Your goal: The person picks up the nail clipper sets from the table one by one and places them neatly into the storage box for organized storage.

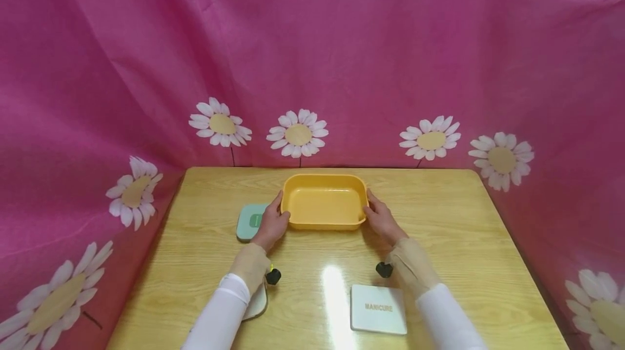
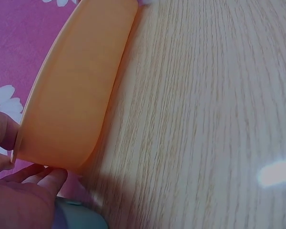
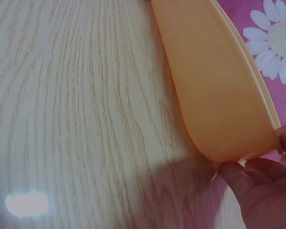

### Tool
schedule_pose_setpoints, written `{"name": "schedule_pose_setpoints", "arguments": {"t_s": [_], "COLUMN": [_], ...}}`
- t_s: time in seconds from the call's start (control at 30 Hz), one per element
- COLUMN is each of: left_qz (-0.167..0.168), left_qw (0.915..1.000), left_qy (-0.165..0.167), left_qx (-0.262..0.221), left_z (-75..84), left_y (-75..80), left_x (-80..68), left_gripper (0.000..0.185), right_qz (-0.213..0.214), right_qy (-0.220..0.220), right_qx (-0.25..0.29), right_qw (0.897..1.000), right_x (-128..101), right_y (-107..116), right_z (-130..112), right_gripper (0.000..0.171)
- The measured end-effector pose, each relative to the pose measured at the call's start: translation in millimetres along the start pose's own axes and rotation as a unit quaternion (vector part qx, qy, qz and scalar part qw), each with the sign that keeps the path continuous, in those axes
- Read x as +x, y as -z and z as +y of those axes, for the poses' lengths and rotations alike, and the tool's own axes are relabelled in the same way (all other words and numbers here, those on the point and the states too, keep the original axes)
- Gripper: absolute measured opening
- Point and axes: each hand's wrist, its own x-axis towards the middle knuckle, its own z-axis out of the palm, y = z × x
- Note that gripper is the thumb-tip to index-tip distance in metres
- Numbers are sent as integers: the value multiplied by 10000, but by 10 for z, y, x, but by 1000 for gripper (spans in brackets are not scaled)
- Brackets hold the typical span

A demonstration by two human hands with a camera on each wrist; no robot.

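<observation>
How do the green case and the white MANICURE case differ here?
The green case lies beside the yellow tray, partly hidden by the left hand; the white MANICURE case lies apart, nearer the person, fully visible. The white one bears printed lettering. Both lie flat on the wooden table.

Both arms wear long white sleeves, the left sleeve entering at about 7 o'clock and the right sleeve at about 5 o'clock. Each sleeve ends short of the wrist, where a tan, skin-toned band wraps the forearm: left band, right band. A small black knob-like camera mount sits on the inner side of each wrist: left mount, right mount. Both hands are bare.
</observation>
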Motion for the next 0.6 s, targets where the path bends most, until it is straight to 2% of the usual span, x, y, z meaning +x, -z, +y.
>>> {"name": "schedule_pose_setpoints", "arguments": {"t_s": [0.3,0.6], "left_qz": [130,124], "left_qw": [9988,9987], "left_qy": [-62,47], "left_qx": [458,500], "left_z": [-23,3], "left_y": [82,119], "left_x": [75,113], "left_gripper": [73,73], "right_qz": [-63,-67], "right_qy": [42,-41], "right_qx": [-17,-262], "right_qw": [10000,9996], "right_x": [89,109], "right_y": [-59,-55], "right_z": [-13,-42], "right_gripper": [61,60]}}
